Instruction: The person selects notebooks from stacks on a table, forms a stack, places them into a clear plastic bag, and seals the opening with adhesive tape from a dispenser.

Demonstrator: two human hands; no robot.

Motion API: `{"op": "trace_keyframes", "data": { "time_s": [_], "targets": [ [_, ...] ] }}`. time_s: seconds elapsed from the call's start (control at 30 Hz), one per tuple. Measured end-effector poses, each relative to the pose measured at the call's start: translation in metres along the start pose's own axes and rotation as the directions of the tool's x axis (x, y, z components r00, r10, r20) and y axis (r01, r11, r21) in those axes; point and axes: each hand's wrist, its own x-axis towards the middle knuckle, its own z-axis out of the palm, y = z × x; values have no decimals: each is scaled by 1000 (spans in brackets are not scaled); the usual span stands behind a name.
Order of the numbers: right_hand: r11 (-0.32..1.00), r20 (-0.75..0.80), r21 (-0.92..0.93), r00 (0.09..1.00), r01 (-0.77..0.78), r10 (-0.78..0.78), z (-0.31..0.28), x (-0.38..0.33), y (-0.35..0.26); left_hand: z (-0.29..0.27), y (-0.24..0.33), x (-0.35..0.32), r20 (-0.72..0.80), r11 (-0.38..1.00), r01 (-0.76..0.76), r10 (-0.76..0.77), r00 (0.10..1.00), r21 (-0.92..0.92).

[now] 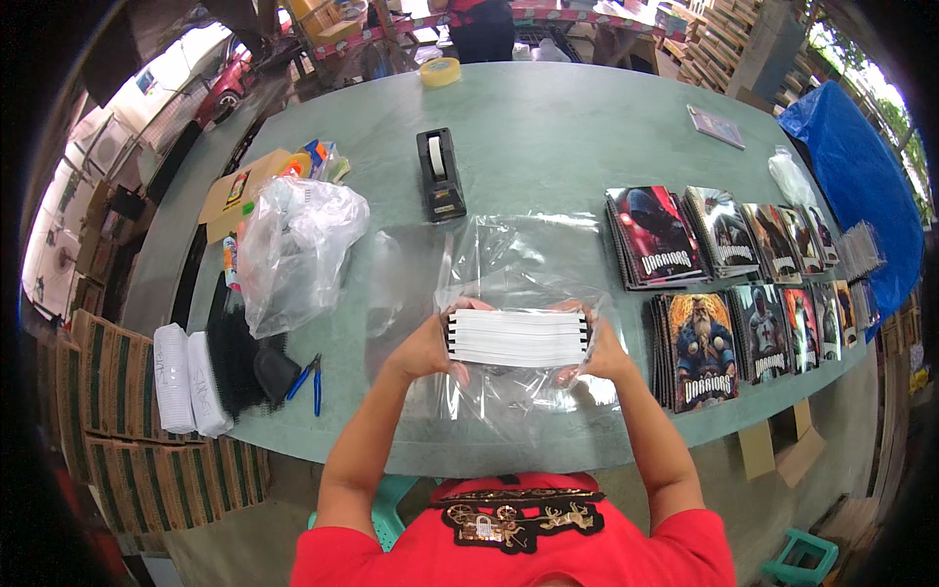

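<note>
A stack of spiral notebooks [518,338] is held edge-on, white page edges toward me, above a clear plastic sheet [518,259] on the green table [548,127]. My left hand [430,344] grips the stack's left end, and my right hand [599,352] grips its right end. The clear plastic seems to wrap around the stack and spreads below it toward the table's near edge.
Rows of notebooks with illustrated covers [729,284] lie at the right. A black tape dispenser [439,174] stands behind the sheet, a yellow tape roll [440,71] farther back. A crumpled clear bag [293,249], blue pliers [311,377] and white plastic rolls [186,380] lie at left.
</note>
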Motion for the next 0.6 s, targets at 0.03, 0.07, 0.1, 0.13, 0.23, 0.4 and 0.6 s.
{"op": "trace_keyframes", "data": {
  "time_s": [0.03,0.07,0.1,0.13,0.23,0.4,0.6],
  "targets": [
    [997,28,-35,997,-67,68,-4,-2,2,2,13,-1,-24,990,34,-31,999,137],
    [993,-39,-121,999,-1,-3,-4,-8,1,4,21,-2,-53,960,69,-57,997,272],
    [975,-97,-213,992,65,-87,-2,-14,-3,11,14,-13,-336,942,-41,159,928,332],
    [944,-158,-309,972,117,-172,-5,-20,-7,17,36,-15,-243,738,-100,342,908,667],
    [847,-176,-413,883,335,-435,-27,-35,-46,45,119,-24,183,3,-210,474,861,978],
    [439,246,-743,816,505,-523,-21,-14,-129,72,118,-6,287,106,-337,329,900,936],
    [676,-67,-680,893,285,-444,-9,-66,-65,80,122,-27,315,83,-365,354,881,927]
  ]
}}
